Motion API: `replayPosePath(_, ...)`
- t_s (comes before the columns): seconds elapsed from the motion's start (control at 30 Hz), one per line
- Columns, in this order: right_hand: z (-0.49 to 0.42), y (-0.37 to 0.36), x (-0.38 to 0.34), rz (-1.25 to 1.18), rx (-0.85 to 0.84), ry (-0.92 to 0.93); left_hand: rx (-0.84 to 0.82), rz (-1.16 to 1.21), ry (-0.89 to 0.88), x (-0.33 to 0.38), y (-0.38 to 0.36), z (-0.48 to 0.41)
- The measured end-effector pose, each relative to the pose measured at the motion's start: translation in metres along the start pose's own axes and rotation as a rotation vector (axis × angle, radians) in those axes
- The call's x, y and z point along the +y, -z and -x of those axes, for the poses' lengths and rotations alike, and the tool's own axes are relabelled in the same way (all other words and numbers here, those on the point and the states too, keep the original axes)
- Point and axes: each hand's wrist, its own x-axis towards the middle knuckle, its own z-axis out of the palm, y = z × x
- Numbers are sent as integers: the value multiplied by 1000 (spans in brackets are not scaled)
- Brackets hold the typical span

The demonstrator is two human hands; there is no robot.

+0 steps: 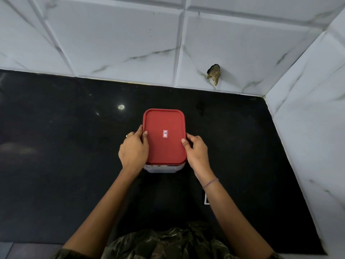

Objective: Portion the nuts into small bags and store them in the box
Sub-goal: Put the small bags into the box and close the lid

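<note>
Gripping the box [162, 168] by its red lid [164, 136], I see my left hand [133, 148] and right hand [197, 149] clasp its sides on the black counter [65, 146].

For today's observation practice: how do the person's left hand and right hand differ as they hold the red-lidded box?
The left hand wears a ring; the right hand shows none, but has a bracelet at its wrist. The left hand grips the left edge of the red lid, the right hand its right edge. Both rest a thumb on top of the lid.
</note>
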Motion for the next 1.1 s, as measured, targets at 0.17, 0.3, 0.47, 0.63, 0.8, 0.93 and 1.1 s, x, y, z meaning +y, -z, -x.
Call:
replayPosePath(0.17, 6, 4, 8, -93, -76, -24, -26, 45, 11, -7, -3, 8)
replayPosePath(0.3, 11, 3, 12, -74, -62, 12, -35, 59, 10, -9, -7, 13)
replayPosePath(0.47, 8, 3, 10, -15, -35, 37, -37, 8, -10, -10, -8, 9)
replayPosePath(0.63, -31, 2, -13, 164, 131, 165, 20, -19, -85, 8, -1, -22)
replayPosePath(0.8, -90, -17, -43, 540, 54, 196, -73, -181, -144, 45, -6, -76)
replayPosePath(0.93, -108, -25, -48, 695, 32, 177, -106, -242, -136, 48, -15, -96)
replayPosePath(1.1, -120, -29, -44, 656, -9, 204, -104, -133, -147, 41, -23, -103)
